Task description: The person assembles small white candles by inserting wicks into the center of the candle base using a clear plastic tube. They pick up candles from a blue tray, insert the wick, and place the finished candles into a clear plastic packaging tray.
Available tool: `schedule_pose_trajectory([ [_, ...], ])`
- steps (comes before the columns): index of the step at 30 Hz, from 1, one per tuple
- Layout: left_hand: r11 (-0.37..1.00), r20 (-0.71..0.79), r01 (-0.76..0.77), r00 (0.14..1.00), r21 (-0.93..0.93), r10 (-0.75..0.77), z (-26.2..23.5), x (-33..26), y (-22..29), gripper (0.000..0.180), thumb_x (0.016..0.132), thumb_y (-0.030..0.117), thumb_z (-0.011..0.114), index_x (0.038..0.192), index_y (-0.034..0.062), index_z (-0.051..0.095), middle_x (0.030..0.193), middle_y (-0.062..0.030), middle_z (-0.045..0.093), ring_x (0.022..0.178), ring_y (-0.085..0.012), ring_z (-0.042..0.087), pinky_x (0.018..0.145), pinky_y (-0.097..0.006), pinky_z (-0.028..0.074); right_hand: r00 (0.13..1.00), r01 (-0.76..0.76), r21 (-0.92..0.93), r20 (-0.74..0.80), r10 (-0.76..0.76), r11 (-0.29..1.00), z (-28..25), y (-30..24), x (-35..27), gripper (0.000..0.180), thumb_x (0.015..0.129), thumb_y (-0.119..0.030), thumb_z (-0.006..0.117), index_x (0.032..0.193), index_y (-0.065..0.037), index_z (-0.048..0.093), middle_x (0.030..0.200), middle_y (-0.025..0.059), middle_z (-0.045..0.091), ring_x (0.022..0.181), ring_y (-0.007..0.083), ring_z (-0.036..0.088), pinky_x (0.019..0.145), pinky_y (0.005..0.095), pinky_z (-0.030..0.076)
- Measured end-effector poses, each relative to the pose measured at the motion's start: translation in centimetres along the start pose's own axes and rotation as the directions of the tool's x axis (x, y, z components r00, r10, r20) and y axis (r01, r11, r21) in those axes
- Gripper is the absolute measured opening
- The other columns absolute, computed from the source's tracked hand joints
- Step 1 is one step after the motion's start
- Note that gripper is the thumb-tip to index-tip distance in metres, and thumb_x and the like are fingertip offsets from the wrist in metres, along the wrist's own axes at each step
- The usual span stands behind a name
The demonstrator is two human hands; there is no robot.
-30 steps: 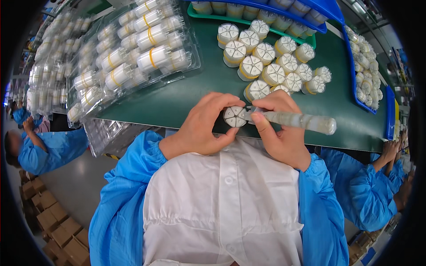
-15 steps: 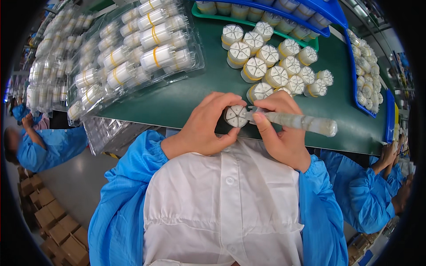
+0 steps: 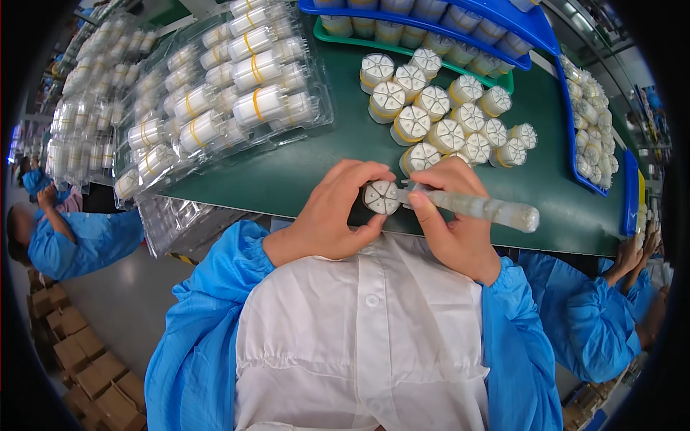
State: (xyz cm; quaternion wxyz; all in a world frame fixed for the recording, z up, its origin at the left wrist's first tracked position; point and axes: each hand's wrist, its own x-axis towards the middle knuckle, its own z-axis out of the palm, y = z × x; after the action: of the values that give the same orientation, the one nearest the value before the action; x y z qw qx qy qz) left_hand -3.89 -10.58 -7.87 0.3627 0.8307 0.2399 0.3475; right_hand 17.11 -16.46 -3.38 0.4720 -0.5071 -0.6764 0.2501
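Between the thumb and fingers of my left hand (image 3: 332,213) is a round white cylinder (image 3: 380,197), its flat end up and divided by dark lines into wedges. My right hand (image 3: 458,215) grips a tool with a thick, whitish wrapped handle (image 3: 507,213); its narrow end points left and meets the cylinder's right rim. I cannot make out the tip. Beyond my hands stands a group of similar white cylinders (image 3: 433,103), several with yellow bands round their sides.
Clear plastic trays (image 3: 287,128) of white, yellow-banded cylinders lie at the left of the green table (image 3: 248,183). A green tray (image 3: 322,34) and a blue tray (image 3: 528,61) hold more at the back. Another blue bin (image 3: 575,154) is at right. Co-workers in blue sleeves (image 3: 589,316) flank me.
The view has shifted slightly, so the table appears a little lower. Both hands keep their grips; the tool's narrow end stays at the cylinder's rim.
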Motion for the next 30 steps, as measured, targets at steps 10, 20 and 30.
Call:
schedule_pose_trajectory([
  [10, 0.992, 0.009, 0.126, 0.992, 0.020, -0.127, -0.1, 0.1, 0.5, 0.065, 0.076, 0.009, 0.081, 0.133, 0.0026, 0.050, 0.123, -0.0178, 0.060, 0.111, -0.0379, 0.058, 0.097, -0.043, 0.048, 0.999, -0.005, -0.030, 0.044, 0.006, 1.000, 0.3, 0.3, 0.4, 0.018, 0.088, -0.006, 0.075, 0.104, 0.001, 0.068, 0.090, 0.0125, 0.062, 0.073, 0.0228, 0.061, 0.062, 0.0339, 0.048],
  [20, 0.996, 0.076, 0.031, 0.997, -0.085, -0.025, -0.7, 0.1, 0.1, 0.061, 0.081, 0.005, 0.074, 0.136, 0.0015, 0.048, 0.129, -0.0181, 0.060, 0.116, -0.0397, 0.058, 0.098, -0.046, 0.049, 0.999, 0.014, 0.003, 0.032, -0.014, 1.000, 0.2, 0.3, 0.8, 0.018, 0.089, -0.006, 0.074, 0.105, 0.001, 0.067, 0.091, 0.0109, 0.061, 0.074, 0.0200, 0.060, 0.060, 0.0319, 0.047],
  [30, 1.000, 0.080, 0.003, 0.997, -0.022, -0.002, -0.4, 0.1, -0.2, 0.065, 0.084, 0.009, 0.076, 0.140, 0.0013, 0.044, 0.130, -0.0191, 0.059, 0.116, -0.0397, 0.058, 0.097, -0.045, 0.049, 0.999, 0.010, 0.001, 0.039, -0.010, 1.000, 0.2, 0.2, 0.9, 0.018, 0.089, -0.005, 0.074, 0.104, 0.001, 0.067, 0.091, 0.0111, 0.062, 0.071, 0.0182, 0.059, 0.059, 0.0312, 0.046],
])
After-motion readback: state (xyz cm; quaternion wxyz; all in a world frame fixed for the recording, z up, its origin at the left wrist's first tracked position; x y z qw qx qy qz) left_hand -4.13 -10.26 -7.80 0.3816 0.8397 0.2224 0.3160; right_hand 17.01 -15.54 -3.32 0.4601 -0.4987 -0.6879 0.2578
